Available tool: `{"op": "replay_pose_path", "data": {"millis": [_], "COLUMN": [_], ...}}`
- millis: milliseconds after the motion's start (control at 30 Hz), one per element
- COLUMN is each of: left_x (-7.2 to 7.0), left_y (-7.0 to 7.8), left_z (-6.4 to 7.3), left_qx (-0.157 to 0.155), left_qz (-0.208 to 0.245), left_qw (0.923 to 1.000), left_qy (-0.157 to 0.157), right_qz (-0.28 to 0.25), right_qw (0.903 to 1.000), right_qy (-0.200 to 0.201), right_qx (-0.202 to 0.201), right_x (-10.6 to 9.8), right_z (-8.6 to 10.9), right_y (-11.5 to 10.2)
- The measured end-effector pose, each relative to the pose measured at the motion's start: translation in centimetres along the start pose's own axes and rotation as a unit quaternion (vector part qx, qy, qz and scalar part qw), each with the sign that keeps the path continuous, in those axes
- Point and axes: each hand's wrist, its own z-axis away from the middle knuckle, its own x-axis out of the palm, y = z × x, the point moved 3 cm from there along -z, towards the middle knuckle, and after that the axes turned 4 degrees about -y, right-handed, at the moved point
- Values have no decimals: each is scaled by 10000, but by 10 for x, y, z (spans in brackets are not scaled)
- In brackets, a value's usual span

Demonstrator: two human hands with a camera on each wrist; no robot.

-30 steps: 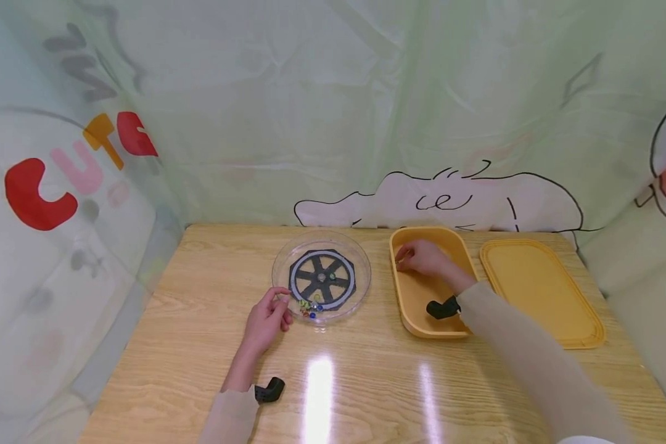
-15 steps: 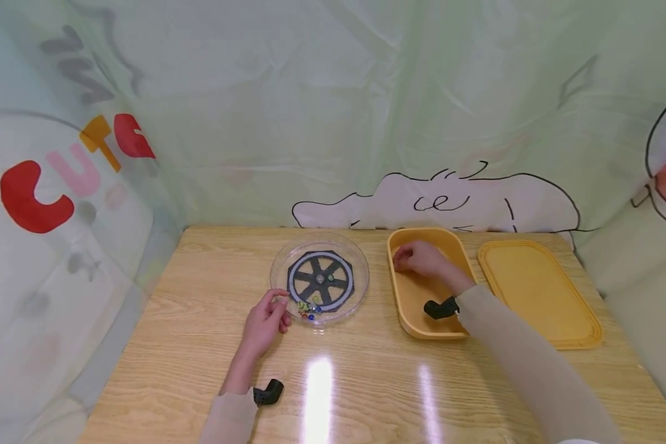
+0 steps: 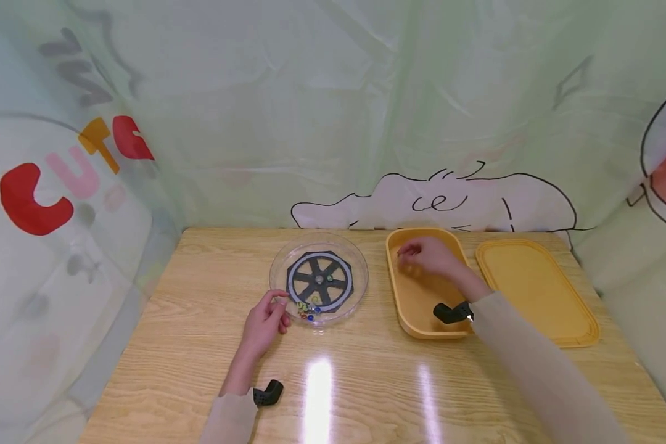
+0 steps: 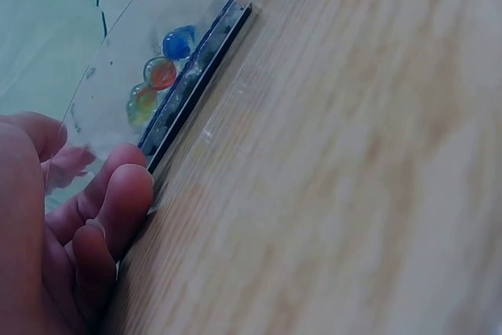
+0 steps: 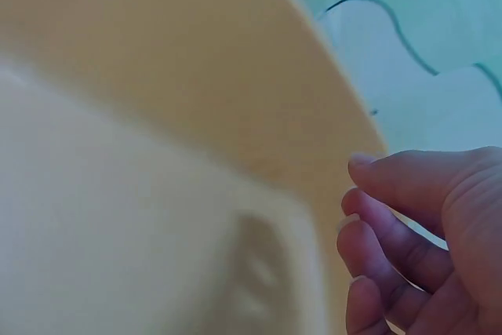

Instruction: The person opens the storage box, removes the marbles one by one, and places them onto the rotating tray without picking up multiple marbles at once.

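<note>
At a round clear dish, my left hand pinches the near-left rim. The left wrist view has the clear wall between its thumb and fingers. Several coloured glass marbles lie together near that rim, and a lone green marble sits close to the dish's middle. A black spoked wheel shape with a pale ring shows through the dish. My right hand hovers inside a yellow tub, near its left wall. Its fingers are loosely curled, and nothing shows between thumb and fingertips in the right wrist view.
A flat yellow lid lies on the wooden table to the right of the tub. Behind the table hangs a pale printed curtain. Both wrists carry black camera mounts.
My right hand has drawn back slightly from the tub's left wall, rightward, still inside the tub. My left hand and the marbles in the dish stay as they were.
</note>
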Motion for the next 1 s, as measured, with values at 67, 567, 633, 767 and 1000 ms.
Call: {"op": "replay_pose_path", "data": {"millis": [67, 567, 633, 767, 1000], "left_x": [0, 3, 4, 4, 1], "left_y": [-1, -4, -4, -4, -1], "left_z": [0, 1, 0, 0, -1], "left_qx": [-9, 14, 17, 9, -7], "left_qz": [22, 100, 110, 105, 69], "left_qw": [10000, 9999, 9999, 9999, 9999], "left_qy": [8, 64, 64, 41, 73], "right_qz": [56, -173, -117, -290, -858], "right_qw": [9999, 9940, 9930, 9922, 9881], "right_qy": [84, 575, 575, 592, 756], "right_qx": [-56, -913, -1025, -1061, -1034], "right_x": [-3, 10, 17, 31, 54], "right_z": [5, 43, 45, 47, 50], "right_y": [-6, -69, -75, -84, -99]}}
